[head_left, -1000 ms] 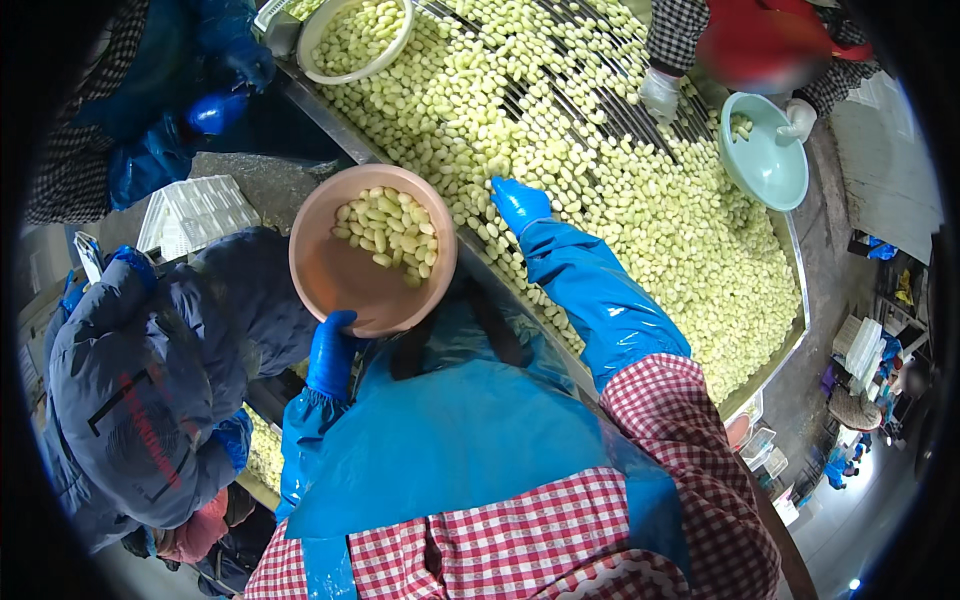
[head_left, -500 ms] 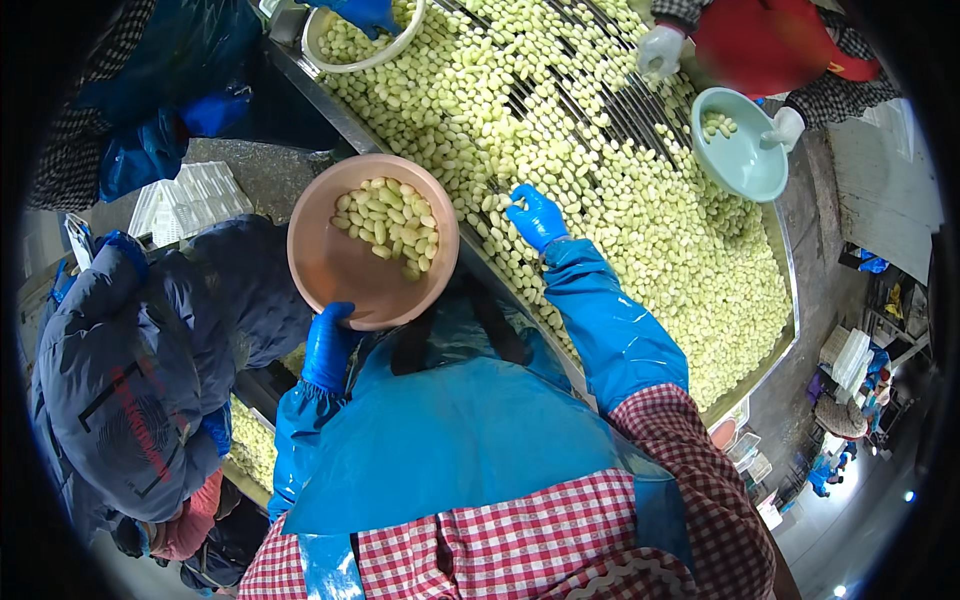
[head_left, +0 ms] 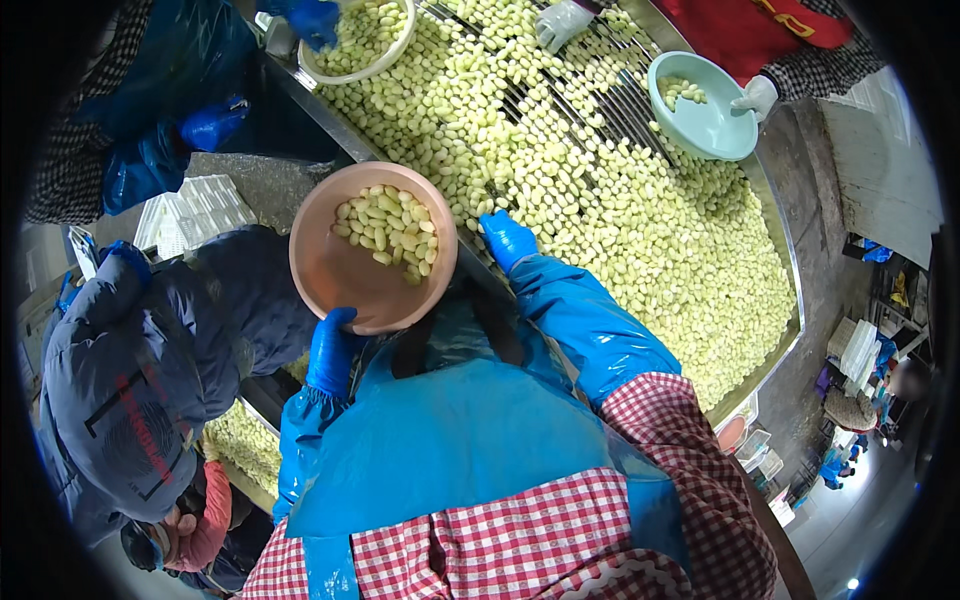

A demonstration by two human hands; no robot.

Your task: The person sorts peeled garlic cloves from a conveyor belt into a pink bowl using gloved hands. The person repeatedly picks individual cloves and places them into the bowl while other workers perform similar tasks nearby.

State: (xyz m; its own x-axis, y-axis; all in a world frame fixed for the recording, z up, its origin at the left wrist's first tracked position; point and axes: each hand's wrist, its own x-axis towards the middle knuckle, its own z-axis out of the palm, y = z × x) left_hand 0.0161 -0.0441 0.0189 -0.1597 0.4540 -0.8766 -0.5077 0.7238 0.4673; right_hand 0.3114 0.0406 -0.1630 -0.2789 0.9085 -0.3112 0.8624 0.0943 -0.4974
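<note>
Head view: at far left, a padded dark-blue jacket (head_left: 150,385) is showing below stacked white plastic crates (head_left: 200,215). The left hand (head_left: 332,352), in a blue glove, is gripping the near rim of a pink plastic basin (head_left: 350,290), thumb hooked over the edge. Farther up, a cream basin (head_left: 358,42) is sitting at the edge of a slatted metal table (head_left: 337,132). Inside the pink basin, one small heap of grape-like fruits (head_left: 388,232) is lying toward the upper right; they are looking oval, smooth and pale yellow-green. The blue-gloved right hand (head_left: 508,240) is reaching onto the table, fingers drawn together among more such fruits; whether it is holding any, I cannot tell. Dark bars (head_left: 635,118) are showing between the spread fruits. At right, a turquoise bowl (head_left: 710,125) containing a few fruits is being held by a co-worker's white-gloved hand (head_left: 757,97).
</note>
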